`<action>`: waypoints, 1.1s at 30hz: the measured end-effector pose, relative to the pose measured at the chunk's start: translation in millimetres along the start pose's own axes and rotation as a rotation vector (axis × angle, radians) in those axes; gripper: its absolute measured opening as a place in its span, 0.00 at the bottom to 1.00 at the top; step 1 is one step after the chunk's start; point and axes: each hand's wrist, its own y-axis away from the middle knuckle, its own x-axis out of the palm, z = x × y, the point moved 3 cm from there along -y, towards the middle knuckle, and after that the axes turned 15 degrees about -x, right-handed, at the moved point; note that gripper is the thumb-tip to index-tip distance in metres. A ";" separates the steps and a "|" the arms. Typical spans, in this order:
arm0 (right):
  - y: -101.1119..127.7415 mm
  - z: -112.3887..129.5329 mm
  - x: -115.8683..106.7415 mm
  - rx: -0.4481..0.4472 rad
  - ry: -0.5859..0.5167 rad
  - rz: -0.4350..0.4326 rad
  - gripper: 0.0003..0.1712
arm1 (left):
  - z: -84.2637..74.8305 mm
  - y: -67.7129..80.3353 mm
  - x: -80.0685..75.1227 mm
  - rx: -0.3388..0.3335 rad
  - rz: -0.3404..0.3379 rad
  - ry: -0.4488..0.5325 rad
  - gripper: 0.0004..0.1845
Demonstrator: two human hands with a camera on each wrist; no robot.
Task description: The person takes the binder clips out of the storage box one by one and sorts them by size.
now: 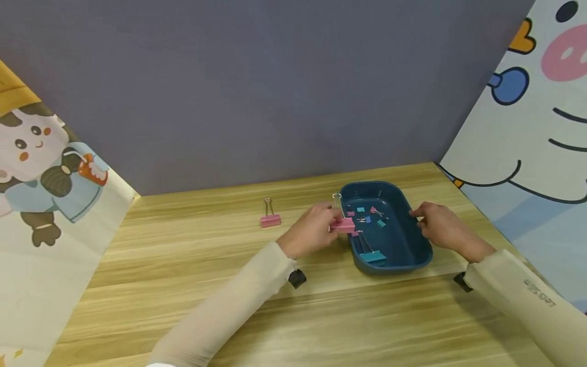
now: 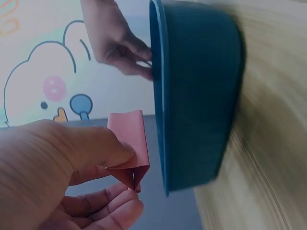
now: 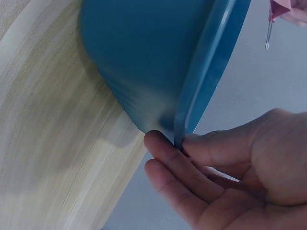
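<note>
A large pink binder clip [image 1: 345,226] is pinched between the thumb and fingers of my left hand [image 1: 313,230], over the left rim of a dark blue bin [image 1: 394,239]. In the left wrist view the clip [image 2: 128,139] shows its folded pink body beside the bin's wall [image 2: 201,96]. My right hand [image 1: 442,230] pinches the bin's right rim, thumb on the inner side and fingers outside, as the right wrist view shows at the rim [image 3: 199,67]. Inside the bin lie a large teal binder clip [image 1: 373,257] and several small pink, teal and blue clips [image 1: 380,223].
Another pink binder clip [image 1: 270,220] stands on the wood-grain table [image 1: 192,260], left of my left hand. A grey panel [image 1: 275,92] rises behind the table. Cartoon-printed panels flank it, one with a child [image 1: 50,158], the other with a pink snout [image 1: 566,53].
</note>
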 end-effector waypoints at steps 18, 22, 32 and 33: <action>4.7 -3.9 0.7 0.000 0.011 -0.004 0.18 | 82.0 -2.3 11.4 -0.248 0.028 0.007 0.09; 3.3 -3.7 -0.1 -0.003 0.014 -0.008 0.19 | 98.3 -3.3 12.9 -0.292 0.014 -0.004 0.09; -0.7 0.0 0.7 0.004 0.013 -0.005 0.20 | 122.9 -6.6 13.5 -0.316 -0.039 -0.057 0.10; -1.3 0.4 0.8 0.003 0.017 -0.002 0.20 | 125.1 -6.6 13.5 -0.321 -0.043 -0.060 0.09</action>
